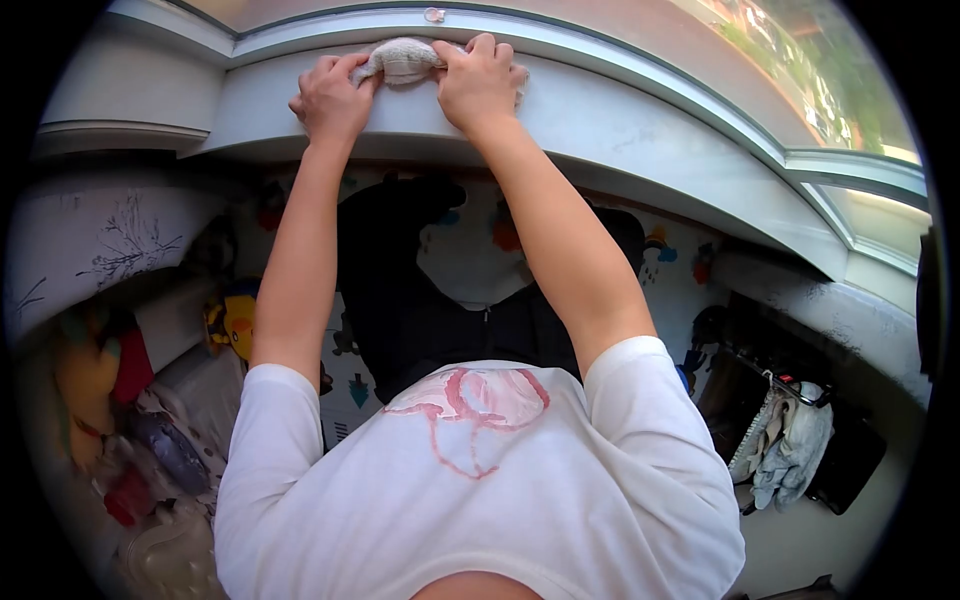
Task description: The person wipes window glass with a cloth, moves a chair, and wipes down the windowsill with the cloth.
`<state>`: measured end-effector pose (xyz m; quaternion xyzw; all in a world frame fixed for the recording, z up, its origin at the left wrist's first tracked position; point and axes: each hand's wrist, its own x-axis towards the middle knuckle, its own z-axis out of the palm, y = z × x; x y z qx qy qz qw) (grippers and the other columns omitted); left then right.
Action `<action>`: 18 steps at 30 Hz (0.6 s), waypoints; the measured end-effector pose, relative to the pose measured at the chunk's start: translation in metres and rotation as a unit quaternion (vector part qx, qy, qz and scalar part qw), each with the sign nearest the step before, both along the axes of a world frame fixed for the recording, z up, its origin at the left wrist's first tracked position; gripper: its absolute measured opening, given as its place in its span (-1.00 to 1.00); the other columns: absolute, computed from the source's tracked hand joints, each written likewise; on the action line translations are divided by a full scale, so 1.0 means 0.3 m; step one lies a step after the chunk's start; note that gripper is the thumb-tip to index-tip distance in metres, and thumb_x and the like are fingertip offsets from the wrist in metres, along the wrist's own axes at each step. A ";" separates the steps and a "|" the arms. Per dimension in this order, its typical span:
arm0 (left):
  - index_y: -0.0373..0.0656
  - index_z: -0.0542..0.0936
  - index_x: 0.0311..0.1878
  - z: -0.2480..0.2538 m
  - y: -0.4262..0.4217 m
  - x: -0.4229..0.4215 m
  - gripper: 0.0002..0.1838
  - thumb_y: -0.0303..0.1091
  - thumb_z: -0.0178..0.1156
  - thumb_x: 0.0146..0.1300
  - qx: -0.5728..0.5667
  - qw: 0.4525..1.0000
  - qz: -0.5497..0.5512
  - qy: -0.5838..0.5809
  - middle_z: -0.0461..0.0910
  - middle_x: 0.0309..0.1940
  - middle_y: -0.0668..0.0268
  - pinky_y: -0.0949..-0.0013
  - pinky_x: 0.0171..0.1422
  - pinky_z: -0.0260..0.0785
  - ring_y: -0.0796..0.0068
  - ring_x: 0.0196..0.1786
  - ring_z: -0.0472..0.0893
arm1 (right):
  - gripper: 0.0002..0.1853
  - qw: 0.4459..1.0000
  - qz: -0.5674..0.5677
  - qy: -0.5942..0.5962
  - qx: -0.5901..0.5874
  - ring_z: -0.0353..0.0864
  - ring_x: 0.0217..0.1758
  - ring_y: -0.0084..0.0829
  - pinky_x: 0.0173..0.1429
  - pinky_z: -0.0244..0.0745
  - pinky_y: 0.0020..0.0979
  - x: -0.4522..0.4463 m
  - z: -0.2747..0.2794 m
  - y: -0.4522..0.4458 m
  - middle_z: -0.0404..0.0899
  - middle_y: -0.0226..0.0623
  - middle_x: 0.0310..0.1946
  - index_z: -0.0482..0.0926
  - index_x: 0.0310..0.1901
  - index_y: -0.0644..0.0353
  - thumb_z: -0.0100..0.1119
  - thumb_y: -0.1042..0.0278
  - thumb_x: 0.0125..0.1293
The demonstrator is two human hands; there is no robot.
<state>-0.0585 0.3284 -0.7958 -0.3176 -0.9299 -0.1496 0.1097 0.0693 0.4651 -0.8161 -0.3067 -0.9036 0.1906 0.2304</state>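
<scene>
A light grey cloth (404,62) lies bunched on the white window sill (600,115), close to the window frame. My left hand (335,98) grips its left end, fingers curled round the fabric. On the other side, my right hand (479,82) is closed on the right part of the cloth, and a bit of fabric shows beyond its fingers. The middle of the cloth arches up between both hands. Just above it, a small pinkish object (434,15) sits on the window frame.
Window glass (780,60) rises beyond the sill. Plush toys (85,385) and bags are piled at lower left, with a yellow toy (232,322) nearby. A grey cloth item (795,450) hangs at lower right beside a black object (848,465).
</scene>
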 end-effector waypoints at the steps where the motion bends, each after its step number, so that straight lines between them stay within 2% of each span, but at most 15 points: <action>1: 0.33 0.75 0.03 0.006 -0.014 0.017 -0.69 0.00 0.40 0.21 -0.009 1.000 -0.015 -0.009 0.62 0.03 0.53 -0.01 0.21 0.24 0.23 0.19 0.50 | -0.67 1.000 0.014 -0.002 -0.006 0.36 0.12 -0.11 0.14 0.23 0.03 0.033 -0.001 -0.002 0.44 -0.27 0.01 0.73 0.07 -0.30 0.25 0.28 0.29; 6: 0.26 0.75 0.04 0.043 -0.067 0.181 -0.68 -0.11 0.44 0.19 -0.005 0.995 -0.091 -0.038 0.60 0.00 0.55 0.03 0.25 0.23 0.27 0.15 0.50 | -0.64 0.999 0.038 -0.030 -0.024 0.39 0.10 -0.15 0.14 0.26 0.00 0.269 0.032 -0.019 0.46 -0.33 0.01 0.72 0.11 -0.36 0.35 0.20 0.28; 9: 0.25 0.76 0.02 0.025 -0.041 0.226 -0.70 -0.16 0.44 0.19 0.003 0.995 -0.091 -0.037 0.59 -0.02 0.56 0.03 0.22 0.22 0.30 0.15 0.49 | -0.65 0.998 0.036 -0.031 -0.035 0.41 0.09 -0.16 0.15 0.29 -0.03 0.325 0.035 0.009 0.47 -0.34 -0.01 0.72 0.10 -0.39 0.37 0.16 0.27; 13: 0.27 0.75 0.03 0.006 0.048 0.217 -0.71 -0.15 0.41 0.22 0.010 0.996 -0.083 -0.028 0.59 0.00 0.57 0.02 0.21 0.18 0.31 0.17 0.48 | -0.65 1.000 -0.019 -0.009 -0.012 0.42 0.13 -0.15 0.21 0.29 -0.01 0.247 -0.018 0.130 0.48 -0.35 0.01 0.73 0.08 -0.49 0.39 0.08 0.25; 18: 0.29 0.74 0.02 -0.027 0.167 0.197 -0.71 -0.17 0.41 0.21 0.023 0.998 -0.059 -0.009 0.58 0.05 0.56 0.01 0.17 0.15 0.27 0.20 0.46 | -0.64 0.998 -0.054 -0.030 -0.024 0.42 0.13 -0.14 0.24 0.30 0.00 0.186 -0.014 0.189 0.48 -0.37 0.01 0.71 0.10 -0.46 0.40 0.04 0.24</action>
